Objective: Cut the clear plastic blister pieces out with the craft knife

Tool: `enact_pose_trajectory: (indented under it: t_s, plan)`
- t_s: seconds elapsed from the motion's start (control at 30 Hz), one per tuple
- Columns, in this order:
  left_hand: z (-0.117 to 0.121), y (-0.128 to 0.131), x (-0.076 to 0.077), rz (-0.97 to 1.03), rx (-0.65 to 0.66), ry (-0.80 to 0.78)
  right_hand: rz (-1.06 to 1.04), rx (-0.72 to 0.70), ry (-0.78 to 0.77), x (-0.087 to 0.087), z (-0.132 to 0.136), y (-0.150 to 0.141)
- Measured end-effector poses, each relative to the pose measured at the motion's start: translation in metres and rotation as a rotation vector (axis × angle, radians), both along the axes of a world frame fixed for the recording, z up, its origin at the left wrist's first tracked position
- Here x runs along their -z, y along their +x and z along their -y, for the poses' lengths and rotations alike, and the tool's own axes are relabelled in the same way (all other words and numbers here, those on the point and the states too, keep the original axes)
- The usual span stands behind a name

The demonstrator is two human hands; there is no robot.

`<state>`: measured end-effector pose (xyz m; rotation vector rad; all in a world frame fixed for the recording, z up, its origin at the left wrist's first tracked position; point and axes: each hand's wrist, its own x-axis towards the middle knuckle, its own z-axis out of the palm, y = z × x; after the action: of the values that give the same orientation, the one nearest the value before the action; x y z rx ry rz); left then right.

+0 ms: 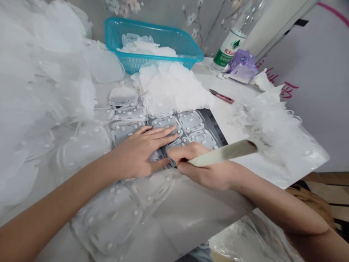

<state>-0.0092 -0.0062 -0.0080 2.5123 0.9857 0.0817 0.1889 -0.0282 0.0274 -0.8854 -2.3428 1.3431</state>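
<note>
My left hand (144,147) lies flat with its fingers spread on a sheet of translucent moulded pieces (191,120), rounded rectangles with small round knobs and slots. Close beside its fingertips, my right hand (208,174) is closed around a tool with a long, flat, pale handle (227,152). The handle slants up to the right out of the fist. Its working end is hidden under my fingers, against the sheet. Part of a dark board (214,125) shows beneath the pieces at the right.
Behind stands a blue basket (154,23) with white pieces inside, and a white heap (174,85) before it. Thread snips (221,96), a water bottle (227,51) and a purple tissue pack (243,65) lie right. Scraps (275,123) cover the right corner; stacked sheets (46,72) rise left.
</note>
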Motion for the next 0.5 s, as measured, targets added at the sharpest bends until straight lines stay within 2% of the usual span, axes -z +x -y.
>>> enact_pose_trajectory:
  t_s: [0.13,0.2,0.33,0.5]
  plan:
    - [0.000,0.003,0.000,-0.003,-0.011,0.009,-0.048,-0.102,0.024,0.005,-0.005,0.004]
    - [0.000,0.004,-0.002,-0.014,-0.020,-0.011,-0.094,-0.110,0.035,0.010,-0.006,0.006]
    - [0.000,0.006,-0.004,0.016,-0.050,-0.021,-0.199,-0.008,0.063,0.019,-0.005,0.005]
    - [0.000,0.006,0.000,0.049,-0.078,0.009,-0.196,0.116,0.057,0.021,0.003,0.001]
